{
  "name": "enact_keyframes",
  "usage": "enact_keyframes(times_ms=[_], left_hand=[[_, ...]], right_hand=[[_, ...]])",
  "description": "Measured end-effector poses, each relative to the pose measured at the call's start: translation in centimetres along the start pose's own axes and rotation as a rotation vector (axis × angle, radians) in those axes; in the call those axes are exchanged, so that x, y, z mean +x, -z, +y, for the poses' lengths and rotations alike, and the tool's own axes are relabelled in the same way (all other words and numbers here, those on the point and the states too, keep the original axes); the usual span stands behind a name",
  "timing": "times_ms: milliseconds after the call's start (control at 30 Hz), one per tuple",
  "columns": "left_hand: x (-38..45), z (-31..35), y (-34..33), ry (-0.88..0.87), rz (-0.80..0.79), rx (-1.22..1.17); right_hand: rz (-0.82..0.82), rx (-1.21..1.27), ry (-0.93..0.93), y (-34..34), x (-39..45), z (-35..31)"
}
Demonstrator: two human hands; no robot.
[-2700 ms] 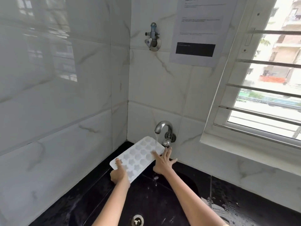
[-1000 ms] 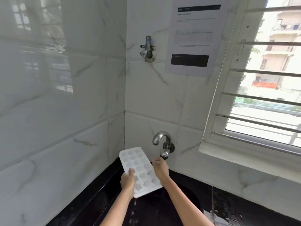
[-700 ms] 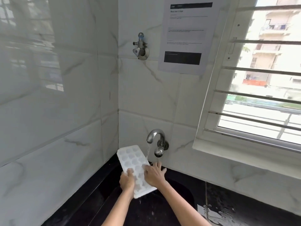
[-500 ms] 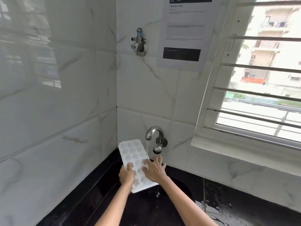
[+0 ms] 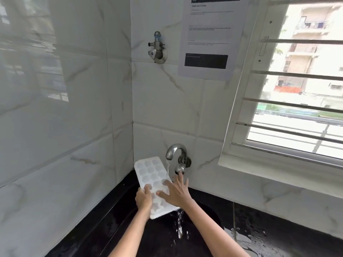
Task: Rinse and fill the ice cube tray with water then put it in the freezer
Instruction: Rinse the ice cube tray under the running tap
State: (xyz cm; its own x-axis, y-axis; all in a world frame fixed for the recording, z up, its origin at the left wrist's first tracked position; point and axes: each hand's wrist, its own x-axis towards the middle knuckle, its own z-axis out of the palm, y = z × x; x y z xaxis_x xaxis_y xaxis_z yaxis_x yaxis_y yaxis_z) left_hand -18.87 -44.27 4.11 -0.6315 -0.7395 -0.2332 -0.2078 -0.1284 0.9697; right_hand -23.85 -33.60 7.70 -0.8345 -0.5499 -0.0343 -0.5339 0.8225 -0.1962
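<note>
We hold the white plastic ice cube tray [image 5: 152,179] over the black sink [image 5: 202,227], its long axis running from the near end up and away toward the tiled wall, tilted so water drains off the near right corner. Our left hand [image 5: 143,200] grips the near left edge, thumb on top. Our right hand [image 5: 176,192] lies with fingers spread flat on the cells, nearer the curved chrome tap [image 5: 174,151] and its thin stream, one fingertip reaching toward the tap's handle.

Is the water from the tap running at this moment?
Yes, a thin stream falls from the tap onto the ice cube tray, and water pours off its lower edge into the sink.
</note>
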Motion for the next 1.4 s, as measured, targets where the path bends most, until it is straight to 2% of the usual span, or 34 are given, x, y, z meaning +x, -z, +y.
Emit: enact_keyframes(times_ms=[100, 200, 333, 500, 700, 833, 967, 1133, 1267, 1400], left_hand=[[-0.2, 0.2, -0.3, -0.016, -0.023, -0.002], [-0.4, 0.5, -0.5, 0.003, 0.028, 0.0], [0.4, 1.3, 0.0, 0.035, 0.106, -0.018], [0.8, 1.3, 0.1, 0.027, 0.08, -0.017], [0.8, 1.5, -0.4, 0.017, 0.075, 0.017], [1.5, 2.2, -0.3, 0.017, 0.094, 0.011], [1.5, 2.6, -0.4, 0.013, 0.093, 0.033], [2.2, 3.2, 0.1, 0.007, 0.104, 0.002], [1.5, 2.9, -0.5, 0.021, 0.062, -0.042], [1.5, 2.8, -0.3, 0.039, 0.081, -0.06]], right_hand=[[0.064, -0.032, -0.05, 0.1, 0.0, 0.5], [0.032, -0.006, -0.013, -0.1, -0.2, -0.2], [0.238, 0.091, 0.039, -0.5, -0.9, 0.2], [0.037, 0.065, 0.009, -0.7, -1.4, 0.4], [0.069, -0.011, 0.031, -0.1, -1.0, 0.5], [0.025, 0.008, 0.02, 0.1, -0.7, 0.3], [0.11, -0.124, 0.0, 0.5, -0.1, -0.6], [0.023, -0.044, 0.042, 1.3, 0.4, 0.1], [0.097, -0.163, 0.019, 1.4, 0.8, -1.0], [0.009, 0.008, 0.022, 1.5, 0.6, 0.4]])
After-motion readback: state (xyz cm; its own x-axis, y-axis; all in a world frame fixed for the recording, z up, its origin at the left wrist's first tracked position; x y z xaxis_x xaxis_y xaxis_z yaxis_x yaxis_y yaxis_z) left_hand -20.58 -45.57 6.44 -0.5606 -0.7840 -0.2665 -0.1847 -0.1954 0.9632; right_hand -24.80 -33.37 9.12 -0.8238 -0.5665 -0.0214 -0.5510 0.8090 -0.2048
